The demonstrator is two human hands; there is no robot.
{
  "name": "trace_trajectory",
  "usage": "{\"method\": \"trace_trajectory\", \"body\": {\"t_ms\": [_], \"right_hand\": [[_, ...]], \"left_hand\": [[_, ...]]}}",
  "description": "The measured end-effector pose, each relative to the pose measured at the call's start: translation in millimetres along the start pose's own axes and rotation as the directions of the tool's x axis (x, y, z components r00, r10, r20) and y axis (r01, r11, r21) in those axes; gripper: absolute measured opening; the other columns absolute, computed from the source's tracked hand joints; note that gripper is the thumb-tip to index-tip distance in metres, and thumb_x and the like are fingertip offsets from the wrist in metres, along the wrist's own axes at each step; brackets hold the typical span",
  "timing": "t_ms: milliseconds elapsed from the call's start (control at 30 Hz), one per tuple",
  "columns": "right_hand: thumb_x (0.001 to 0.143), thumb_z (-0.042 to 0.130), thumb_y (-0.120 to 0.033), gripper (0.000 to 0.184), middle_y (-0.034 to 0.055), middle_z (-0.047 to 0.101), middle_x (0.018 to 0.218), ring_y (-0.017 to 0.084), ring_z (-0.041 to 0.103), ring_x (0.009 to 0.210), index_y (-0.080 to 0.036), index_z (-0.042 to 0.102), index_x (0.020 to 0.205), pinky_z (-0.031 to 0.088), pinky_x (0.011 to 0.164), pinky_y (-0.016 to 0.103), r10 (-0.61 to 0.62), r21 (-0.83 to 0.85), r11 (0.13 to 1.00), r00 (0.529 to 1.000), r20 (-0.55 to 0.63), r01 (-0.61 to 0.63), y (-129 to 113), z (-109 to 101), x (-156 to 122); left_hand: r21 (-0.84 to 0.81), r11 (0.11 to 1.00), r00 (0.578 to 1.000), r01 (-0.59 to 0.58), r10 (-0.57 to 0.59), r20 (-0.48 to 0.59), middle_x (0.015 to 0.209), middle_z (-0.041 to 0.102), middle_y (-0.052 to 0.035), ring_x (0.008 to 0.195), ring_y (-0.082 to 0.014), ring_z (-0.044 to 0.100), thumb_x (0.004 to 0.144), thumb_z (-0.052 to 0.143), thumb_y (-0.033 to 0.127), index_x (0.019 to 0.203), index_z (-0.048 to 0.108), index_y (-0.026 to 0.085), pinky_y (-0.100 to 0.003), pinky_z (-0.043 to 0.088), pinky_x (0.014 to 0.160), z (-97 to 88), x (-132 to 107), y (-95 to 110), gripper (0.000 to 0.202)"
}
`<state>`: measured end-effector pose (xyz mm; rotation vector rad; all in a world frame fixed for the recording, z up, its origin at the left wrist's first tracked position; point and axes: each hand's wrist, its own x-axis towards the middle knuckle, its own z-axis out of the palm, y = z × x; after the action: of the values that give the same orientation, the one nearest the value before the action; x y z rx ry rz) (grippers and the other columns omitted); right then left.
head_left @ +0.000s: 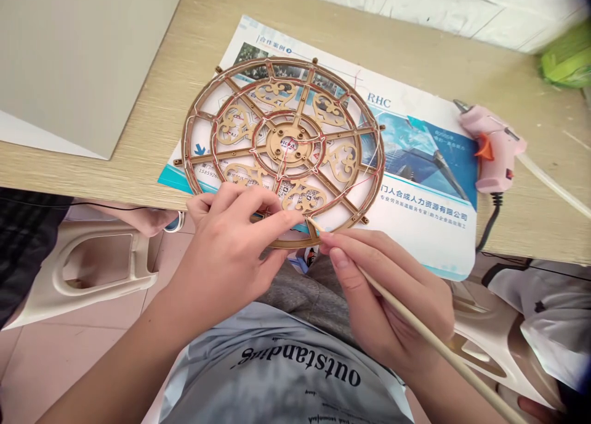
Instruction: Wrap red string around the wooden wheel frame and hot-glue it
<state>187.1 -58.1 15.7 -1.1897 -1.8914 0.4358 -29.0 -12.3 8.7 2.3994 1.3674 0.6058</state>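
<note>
Wooden fretwork wheel (295,144): rim pinched by left hand (226,252) for steadiness | bamboo skewer (462,364): pinched by right hand (388,288), tip set at wheel's rim

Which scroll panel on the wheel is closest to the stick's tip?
The bottom panel, just beyond the tip of the stick in the right hand; the other panels lie farther round the wheel.

Soft, bright, even light fills the view, and only faint shadows lie beneath the left hand (226,252) and right hand (383,288). The wide lens bows the long edge of the pale wood-grain tabletop (92,178), and a bright green packet (567,58) in the top right corner smears into blur.
</note>
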Motion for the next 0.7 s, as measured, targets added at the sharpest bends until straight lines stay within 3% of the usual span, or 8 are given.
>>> {"method": "trace_trajectory", "body": {"t_ms": [100,267,400,700], "right_hand": [[0.096,0.067,0.006,0.033,0.0107,0.079,0.115,0.016,0.077,0.102,-0.012,0.078,0.121,0.066,0.087,0.028,0.042,0.054,0.998,0.998,-0.036,-0.040,-1,2,2],[0.094,0.068,0.007,0.040,0.0123,0.080,0.119,0.019,0.078,0.105,-0.013,0.077,0.128,0.067,0.088,0.032,-0.047,0.013,0.999,0.999,-0.007,0.047,7,0,-8],[0.093,0.067,0.007,0.043,0.0121,0.080,0.118,0.019,0.078,0.104,-0.010,0.078,0.131,0.067,0.085,0.031,-0.088,0.033,0.995,0.992,-0.087,0.092,11,-6,-12],[0.095,0.068,0.004,0.041,0.0070,0.080,0.110,0.019,0.077,0.096,-0.021,0.081,0.125,0.064,0.081,0.034,0.052,0.174,0.983,0.999,-0.002,-0.051,16,-8,7]], "left_hand": [[-0.004,1.000,1.000,-0.002,0.002,-0.003,0.117,0.073,-0.0051,0.112,-0.0301,0.059,0.100,0.069,0.020,0.122,0.078,0.033,-0.057,0.049,0.100,-0.3,1,0,0.027],[-0.001,1.000,1.000,0.012,-0.012,-0.003,0.117,0.073,-0.0050,0.110,-0.0291,0.059,0.099,0.069,0.019,0.120,0.078,0.033,-0.056,0.049,0.101,0.4,0,2,0.027],[0.002,1.000,1.000,0.014,-0.014,0.004,0.118,0.073,-0.0044,0.112,-0.0297,0.059,0.099,0.071,0.020,0.121,0.078,0.034,-0.056,0.048,0.103,0.5,0,2,0.028],[0.010,1.000,1.000,0.014,-0.014,0.011,0.117,0.073,-0.0050,0.111,-0.0297,0.059,0.100,0.070,0.022,0.123,0.078,0.035,-0.055,0.045,0.101,-0.3,0,1,0.028]]}}
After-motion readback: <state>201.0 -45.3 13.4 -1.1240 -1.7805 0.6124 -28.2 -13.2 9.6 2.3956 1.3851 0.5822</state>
